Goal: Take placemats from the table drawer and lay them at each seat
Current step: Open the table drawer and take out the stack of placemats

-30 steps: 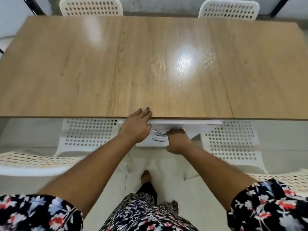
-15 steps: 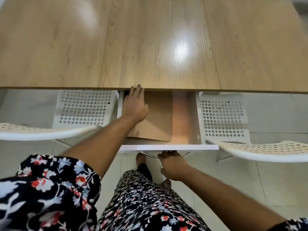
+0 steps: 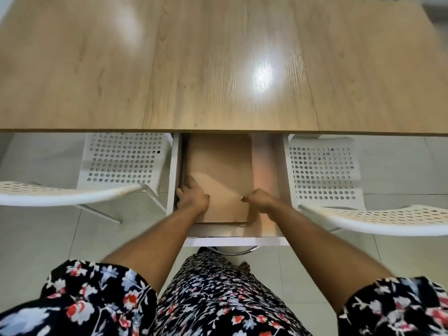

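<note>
The drawer (image 3: 281, 190) is pulled out from under the near edge of the surface (image 3: 218, 69), toward 6 o'clock, so its contents are exposed from above. A tan stack of placemats (image 3: 218, 163) is lying flat inside, pushed against the drawer's left wall, with bare drawer floor left at its 3 o'clock. The count cannot be told; a second edge is seen at the near end.

The left hand (image 3: 192, 196) is set at the stack's left edge, at about 8 o'clock of the mat, fingers curled down between mat and drawer wall; whether a mat is actually gripped cannot be told. The right hand (image 3: 258, 198) is closed in a pinch on the top mat's right edge, at about 4 o'clock. Opposite edges are taken, judged so the floppy sheet can be lifted level without folding.

The mat's long axis runs 12 to 6 o'clock, one short end facing the person, the rounded far corners just under the surface's edge.

White chairs (image 3: 121, 158) and (image 3: 322, 173) are tucked at 9 and 3 o'clock of the drawer. Nothing is laid on the surface yet.
</note>
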